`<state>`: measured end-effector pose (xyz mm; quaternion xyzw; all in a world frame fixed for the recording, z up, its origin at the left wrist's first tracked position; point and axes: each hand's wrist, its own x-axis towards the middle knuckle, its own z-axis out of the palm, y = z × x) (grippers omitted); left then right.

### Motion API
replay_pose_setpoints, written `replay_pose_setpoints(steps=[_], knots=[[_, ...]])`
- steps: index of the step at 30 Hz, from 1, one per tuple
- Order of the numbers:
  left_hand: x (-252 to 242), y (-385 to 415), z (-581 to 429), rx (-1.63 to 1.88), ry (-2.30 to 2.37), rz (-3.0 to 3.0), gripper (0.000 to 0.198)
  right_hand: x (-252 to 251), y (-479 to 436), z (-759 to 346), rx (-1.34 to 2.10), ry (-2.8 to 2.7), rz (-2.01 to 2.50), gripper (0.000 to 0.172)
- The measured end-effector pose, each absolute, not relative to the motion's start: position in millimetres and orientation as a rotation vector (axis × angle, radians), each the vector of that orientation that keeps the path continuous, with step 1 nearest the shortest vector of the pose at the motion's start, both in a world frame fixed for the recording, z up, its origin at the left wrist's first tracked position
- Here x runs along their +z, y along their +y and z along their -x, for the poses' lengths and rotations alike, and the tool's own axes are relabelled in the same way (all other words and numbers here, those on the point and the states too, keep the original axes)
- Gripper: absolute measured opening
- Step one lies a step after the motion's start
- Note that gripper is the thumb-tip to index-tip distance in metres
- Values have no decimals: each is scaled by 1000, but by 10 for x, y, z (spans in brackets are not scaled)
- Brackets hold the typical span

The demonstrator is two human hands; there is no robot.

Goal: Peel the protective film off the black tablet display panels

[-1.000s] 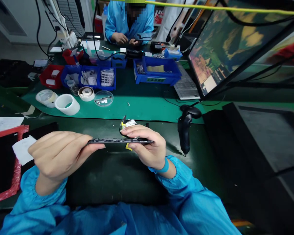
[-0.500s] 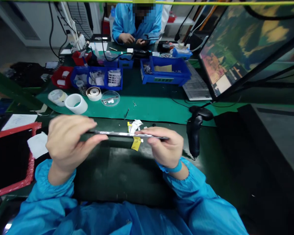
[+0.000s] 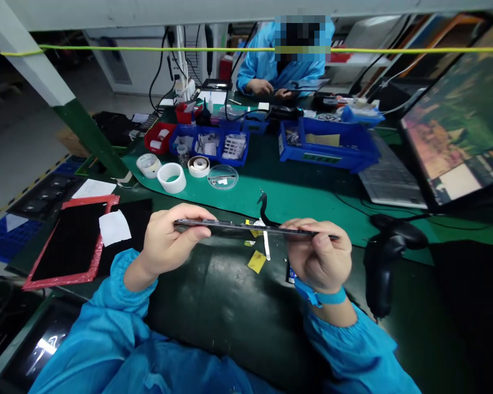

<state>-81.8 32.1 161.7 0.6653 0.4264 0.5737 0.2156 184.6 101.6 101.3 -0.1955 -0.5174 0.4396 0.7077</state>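
Note:
Between my two hands is a thin dark panel [image 3: 234, 225], held level and seen almost edge-on, so its faces are hidden. My left hand [image 3: 170, 238] pinches its left end, thumb beneath and fingers above. Its right end is gripped by my right hand [image 3: 322, 254], which wears a blue wrist strap [image 3: 331, 297]. A black ribbon-like strip [image 3: 263, 208] curls up by the panel's far edge, near the right fingers. On the dark mat below lie yellow pieces [image 3: 257, 262] and a narrow white strip [image 3: 267, 246].
Tape rolls [image 3: 171, 178] and a round clear dish [image 3: 223, 177] stand behind my hands, before blue bins [image 3: 328, 148]. At right lies a black handheld tool [image 3: 380, 268] near a monitor [image 3: 472, 120]. A red-edged black panel [image 3: 72, 241] is at left. Another person sits opposite.
My view has shifted, so the scene sits lower and to the right. The left fingers have closed onto the panel's end. The black ribbon-like strip now shows above the panel.

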Motion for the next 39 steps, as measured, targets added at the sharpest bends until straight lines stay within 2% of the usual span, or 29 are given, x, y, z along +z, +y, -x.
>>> replay_pose_setpoints(steps=[9, 21, 27, 31, 33, 36, 39], knots=[[1725, 348, 837, 1561, 1147, -2141, 20, 976, 1018, -1770, 1099, -1087, 461, 13], [1723, 365, 860, 1598, 1117, -2194, 32, 897, 983, -1717, 1144, -1034, 532, 17], [1622, 423, 910, 1695, 941, -2141, 31, 897, 994, -1728, 977, -1138, 515, 21], [1577, 481, 905, 1784, 925, -2067, 37, 953, 958, -1722, 853, -1197, 497, 17], [1581, 517, 894, 1864, 921, -2007, 41, 1006, 907, -1738, 737, -1246, 494, 16], [1600, 567, 891, 1927, 1006, -1887, 57, 1101, 806, -1806, 515, -1400, 496, 14], [1604, 593, 907, 1873, 1078, -1595, 55, 1188, 718, -1893, 240, -1649, 434, 15]])
